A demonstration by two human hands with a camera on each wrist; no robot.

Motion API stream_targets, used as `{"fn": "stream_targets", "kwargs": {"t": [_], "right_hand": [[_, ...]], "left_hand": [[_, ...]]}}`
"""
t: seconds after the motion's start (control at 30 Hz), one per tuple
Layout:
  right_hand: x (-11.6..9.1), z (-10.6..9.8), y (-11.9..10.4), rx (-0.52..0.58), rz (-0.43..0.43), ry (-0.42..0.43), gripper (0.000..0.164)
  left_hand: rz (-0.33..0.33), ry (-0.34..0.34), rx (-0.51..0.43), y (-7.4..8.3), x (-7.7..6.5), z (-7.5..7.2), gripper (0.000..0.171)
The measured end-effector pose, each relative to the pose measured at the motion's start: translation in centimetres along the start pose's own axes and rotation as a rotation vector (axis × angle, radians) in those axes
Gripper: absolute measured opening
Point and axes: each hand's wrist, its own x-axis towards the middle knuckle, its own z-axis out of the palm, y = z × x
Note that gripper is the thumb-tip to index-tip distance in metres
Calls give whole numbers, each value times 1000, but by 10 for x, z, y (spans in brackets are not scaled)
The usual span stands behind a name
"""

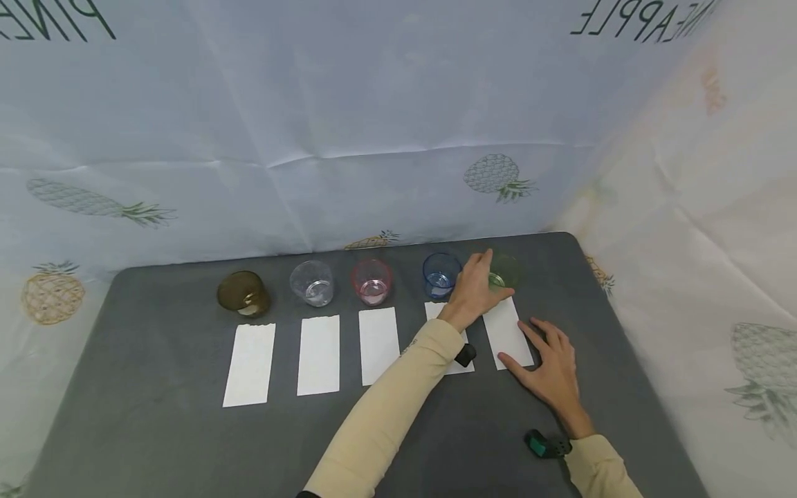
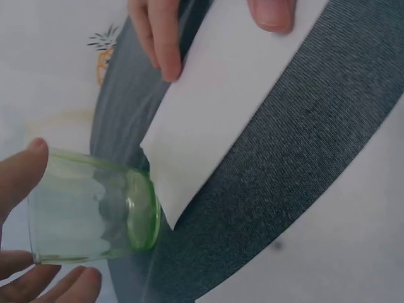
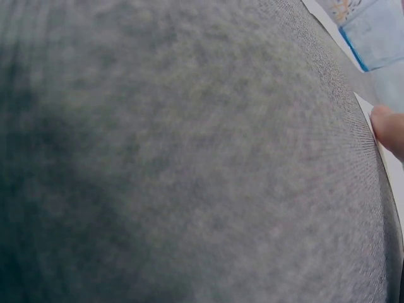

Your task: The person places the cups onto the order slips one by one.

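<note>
At the right end of the row, my left hand (image 1: 474, 287) holds a green glass (image 1: 507, 270) with thumb and fingers around its rim. In the left wrist view the green glass (image 2: 101, 211) stands close to the torn end of a white paper strip (image 2: 214, 95). My right hand (image 1: 551, 363) is over the near part of that paper strip (image 1: 506, 332), thumb and fingers spread toward its two edges. The right wrist view shows one fingertip (image 3: 388, 129) at the paper; the other fingers are out of frame.
Left of the green glass stand a blue glass (image 1: 441, 275), a pink glass (image 1: 371, 281), a clear glass (image 1: 313, 283) and a brown glass (image 1: 243, 293). A paper strip (image 1: 249, 365) lies before each; my left forearm partly covers one. A pineapple-print cloth (image 1: 373, 104) hangs behind the grey table (image 1: 156, 415).
</note>
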Motion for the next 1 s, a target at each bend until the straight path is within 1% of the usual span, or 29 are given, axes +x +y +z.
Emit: {"fn": "stream_targets", "kwargs": {"t": [0.23,0.5,0.67,0.83,1.0], "right_hand": [[0,0,0,-1,-9,-3,73],[-1,-1,1,-1,-4,0,73],[-2,0,2,1,-13,2,74],[-2,0,2,-8,-16,8,74],[0,-1,1,-11,-10,6,74]], "left_hand": [[-7,-1,-31,-2,-2,1,86],[83,26,-13,-4,-4,3,85],[114,41,-20,-1,-8,-1,85],[165,50,-7,2,-10,-5,85],[191,57,10,3,-14,-8,85]]}}
